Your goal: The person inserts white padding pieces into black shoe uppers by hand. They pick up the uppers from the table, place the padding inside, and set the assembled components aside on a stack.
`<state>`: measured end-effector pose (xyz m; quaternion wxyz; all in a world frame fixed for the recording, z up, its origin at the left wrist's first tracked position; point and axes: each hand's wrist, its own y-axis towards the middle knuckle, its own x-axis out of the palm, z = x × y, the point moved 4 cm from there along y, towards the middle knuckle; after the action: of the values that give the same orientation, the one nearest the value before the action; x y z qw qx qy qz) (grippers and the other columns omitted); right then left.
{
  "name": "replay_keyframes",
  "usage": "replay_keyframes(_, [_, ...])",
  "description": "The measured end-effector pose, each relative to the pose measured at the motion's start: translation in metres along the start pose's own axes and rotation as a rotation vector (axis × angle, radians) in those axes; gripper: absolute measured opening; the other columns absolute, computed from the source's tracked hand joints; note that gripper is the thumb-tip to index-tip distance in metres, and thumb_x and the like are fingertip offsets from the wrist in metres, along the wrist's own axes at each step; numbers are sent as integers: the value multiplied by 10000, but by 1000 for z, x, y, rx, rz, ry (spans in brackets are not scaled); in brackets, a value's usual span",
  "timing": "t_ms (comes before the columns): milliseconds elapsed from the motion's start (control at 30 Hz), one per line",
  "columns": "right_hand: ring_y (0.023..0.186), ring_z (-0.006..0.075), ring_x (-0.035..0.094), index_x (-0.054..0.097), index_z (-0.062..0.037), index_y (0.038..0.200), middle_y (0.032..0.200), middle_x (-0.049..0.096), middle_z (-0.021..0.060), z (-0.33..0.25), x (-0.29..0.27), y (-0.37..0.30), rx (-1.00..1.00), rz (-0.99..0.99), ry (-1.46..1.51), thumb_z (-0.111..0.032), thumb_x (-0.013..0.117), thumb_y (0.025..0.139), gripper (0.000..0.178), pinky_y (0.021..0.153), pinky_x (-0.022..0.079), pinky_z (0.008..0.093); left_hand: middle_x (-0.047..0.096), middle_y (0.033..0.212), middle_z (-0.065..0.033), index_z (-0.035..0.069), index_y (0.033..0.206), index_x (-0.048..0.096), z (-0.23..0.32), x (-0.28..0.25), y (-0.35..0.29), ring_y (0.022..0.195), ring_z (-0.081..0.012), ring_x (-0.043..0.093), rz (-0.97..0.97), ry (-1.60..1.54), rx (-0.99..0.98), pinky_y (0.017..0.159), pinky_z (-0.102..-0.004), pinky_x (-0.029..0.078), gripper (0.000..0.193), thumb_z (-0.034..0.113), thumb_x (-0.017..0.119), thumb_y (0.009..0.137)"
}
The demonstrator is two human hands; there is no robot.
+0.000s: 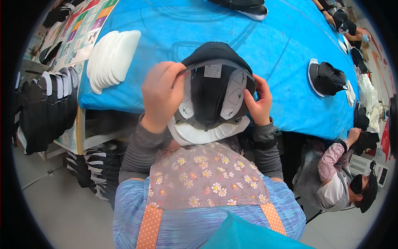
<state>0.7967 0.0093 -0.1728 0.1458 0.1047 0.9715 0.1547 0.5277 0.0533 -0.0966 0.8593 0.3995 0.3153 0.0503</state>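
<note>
A black cap [209, 97], turned so its inside shows, is held upright in front of my chest at the table's near edge. Inside it are pale side panels with dark outlined shapes and a small white label [212, 71]. A white curved brim piece [208, 132] runs along its lower side, close to my apron. My left hand [163, 89] pinches the cap's dark edge at the upper left between thumb and fingers. On the opposite side my right hand [260, 101] grips the edge, thumb inside and fingers behind.
A fanned stack of white crescent pieces [112, 60] lies on the blue-covered table [286, 54]. Another black cap [326, 78] rests to the right, with a dark one [248, 7] at the far edge. Black pieces [47, 101] are piled at left. A co-worker [336, 178] sits at right.
</note>
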Motion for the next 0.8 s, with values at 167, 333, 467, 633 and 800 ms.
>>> replay_keyframes(167, [1023, 153, 609, 574, 19, 1291, 1128, 671, 87, -3, 2, 1, 22, 4, 61, -48, 715, 850, 467, 936, 474, 307, 647, 883, -113, 14, 940, 663, -2, 1, -3, 780, -269, 614, -17, -28, -14, 680, -345, 496, 198, -9, 758, 768])
replay_keyframes(333, [1043, 171, 594, 453, -2, 1369, 1249, 602, 107, -20, 3, 16, 82, -3, 285, -69, 742, 843, 605, 941, 485, 332, 616, 1047, -126, 26, 1120, 635, 10, 6, 6, 942, -302, 597, -68, 71, 31, 812, -358, 497, 415, 118, 813, 756])
replay_keyframes(467, [887, 111, 559, 549, -16, 1198, 1043, 608, 46, -36, 11, 32, 107, -65, 30, -70, 776, 828, 438, 791, 495, 266, 605, 1050, -97, 22, 1172, 646, -16, 17, -3, 972, -226, 597, -138, -178, -243, 860, -307, 476, 427, 95, 800, 781])
replay_keyframes(633, [726, 63, 527, 598, -32, 1089, 762, 542, -31, -33, 18, 27, 81, 19, 86, -48, 794, 805, 346, 636, 441, 230, 548, 938, -48, 17, 1027, 631, -17, 19, -15, 827, -145, 519, -54, -321, -434, 718, -294, 426, 298, 35, 796, 779])
replay_keyframes(800, [613, 182, 542, 613, -50, 921, 707, 563, 59, -46, 7, 34, -240, 100, -382, -94, 769, 822, 189, 557, 430, 334, 637, 842, -85, 50, 992, 647, -3, 13, 4, 706, -228, 585, 101, -38, -5, 611, -351, 449, 218, 61, 775, 816])
